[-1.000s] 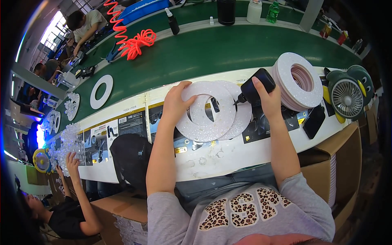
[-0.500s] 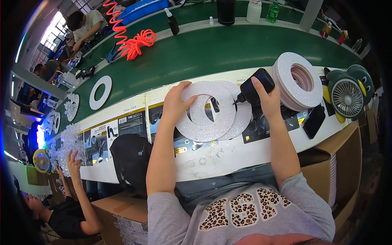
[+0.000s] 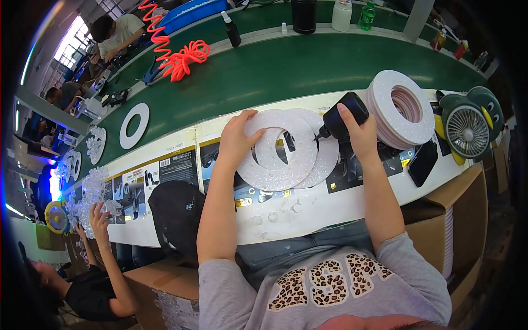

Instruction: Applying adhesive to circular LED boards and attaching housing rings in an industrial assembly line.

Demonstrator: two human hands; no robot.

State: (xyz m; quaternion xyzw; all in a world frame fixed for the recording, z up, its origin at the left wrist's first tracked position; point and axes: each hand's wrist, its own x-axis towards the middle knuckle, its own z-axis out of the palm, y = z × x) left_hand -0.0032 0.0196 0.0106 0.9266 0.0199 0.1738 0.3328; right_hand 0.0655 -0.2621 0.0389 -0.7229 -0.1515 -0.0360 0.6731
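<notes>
Since the earlier frame, we see that the single white ring (image 3: 144,117) on the green conveyor belt (image 3: 264,71), left of centre in the upper half of the frame, has slid slightly down and to the left, while both of the person's hands look unchanged. At the centre of the frame, the left hand (image 3: 238,135) grasps the upper-left edge of a glittery white flat ring (image 3: 306,157), which overlaps a second glittery ring (image 3: 330,157) to its right. The right hand (image 3: 361,131) is wrapped around a black squeeze bottle (image 3: 345,116), tilted so its narrow nozzle points down and left at the upper ring's right edge; we cannot tell whether the tip touches. Right of centre we find a stack of similar rings (image 3: 424,125), with a black smartphone (image 3: 423,164) below it and a bird-shaped fan (image 3: 467,132) farther right.
</notes>
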